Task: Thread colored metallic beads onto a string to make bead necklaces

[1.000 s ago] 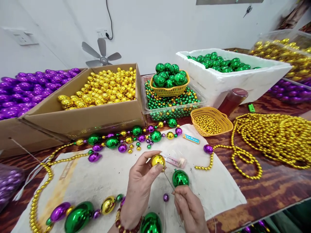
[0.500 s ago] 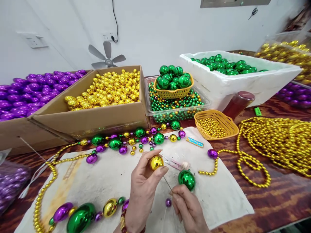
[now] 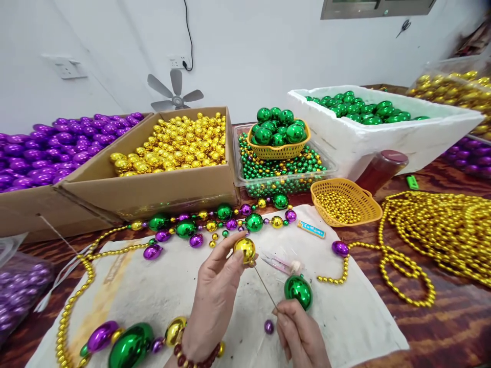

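My left hand [image 3: 218, 281] grips a shiny gold bead [image 3: 244, 250] between thumb and fingers. Pinched in my right hand [image 3: 297, 327] is a long thin needle [image 3: 265, 289], its upper end at the gold bead's underside. How deep the tip sits in the bead I cannot tell. Beside my right hand lie a large green bead [image 3: 298, 292] and a small purple bead [image 3: 269, 327]. Pink-handled thread snips [image 3: 276, 263] rest just beyond. A strand of large purple, green and gold beads [image 3: 131, 345] runs left of my left wrist, partly hidden by it.
Behind the white cloth [image 3: 161, 291] stand a cardboard box of gold beads [image 3: 153, 191], a clear tub [image 3: 284, 188], a foam box [image 3: 383, 138] and a yellow basket [image 3: 374, 213]. Gold bead strands [image 3: 441, 240] pile at right. A finished-looking garland [image 3: 186, 228] lies along the back.
My left hand, with the gold bead, has moved slightly left and tilted. More of the needle shows between the hands. The whole view has shifted a little.
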Tool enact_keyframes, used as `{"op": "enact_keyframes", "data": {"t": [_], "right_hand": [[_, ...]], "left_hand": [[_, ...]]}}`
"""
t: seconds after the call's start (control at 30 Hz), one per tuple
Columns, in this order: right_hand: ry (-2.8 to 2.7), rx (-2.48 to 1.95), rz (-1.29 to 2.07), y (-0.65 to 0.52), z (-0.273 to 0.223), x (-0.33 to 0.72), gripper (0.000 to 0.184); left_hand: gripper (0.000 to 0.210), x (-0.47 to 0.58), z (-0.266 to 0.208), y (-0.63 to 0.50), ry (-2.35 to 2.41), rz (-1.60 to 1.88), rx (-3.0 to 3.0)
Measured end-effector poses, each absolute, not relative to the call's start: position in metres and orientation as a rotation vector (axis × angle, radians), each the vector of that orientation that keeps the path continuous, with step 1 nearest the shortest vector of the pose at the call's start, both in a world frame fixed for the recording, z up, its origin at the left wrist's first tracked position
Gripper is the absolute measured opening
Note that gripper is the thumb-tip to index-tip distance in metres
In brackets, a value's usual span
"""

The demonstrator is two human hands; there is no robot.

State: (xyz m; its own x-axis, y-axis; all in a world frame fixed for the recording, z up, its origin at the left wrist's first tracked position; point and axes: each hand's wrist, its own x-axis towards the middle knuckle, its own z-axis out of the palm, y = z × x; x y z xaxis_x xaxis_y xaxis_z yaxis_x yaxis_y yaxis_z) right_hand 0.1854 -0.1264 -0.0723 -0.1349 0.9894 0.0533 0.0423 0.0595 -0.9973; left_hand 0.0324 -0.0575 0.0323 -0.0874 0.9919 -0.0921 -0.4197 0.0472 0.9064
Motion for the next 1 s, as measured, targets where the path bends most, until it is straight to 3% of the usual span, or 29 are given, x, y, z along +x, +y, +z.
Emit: {"op": "enact_keyframes", "data": {"t": [0.63, 1.0], "right_hand": [[-1.254, -1.141, 1.083, -0.126, -0.083, 0.173, 0.026], [-1.332, -1.241, 0.999, -0.123, -0.071, 0.175, 0.036]], "left_hand": [[0.029, 0.050, 0.036, -0.068, 1.095, 1.465, 1.009], [0.027, 0.050, 0.031, -0.059, 1.099, 1.469, 0.898]]}}
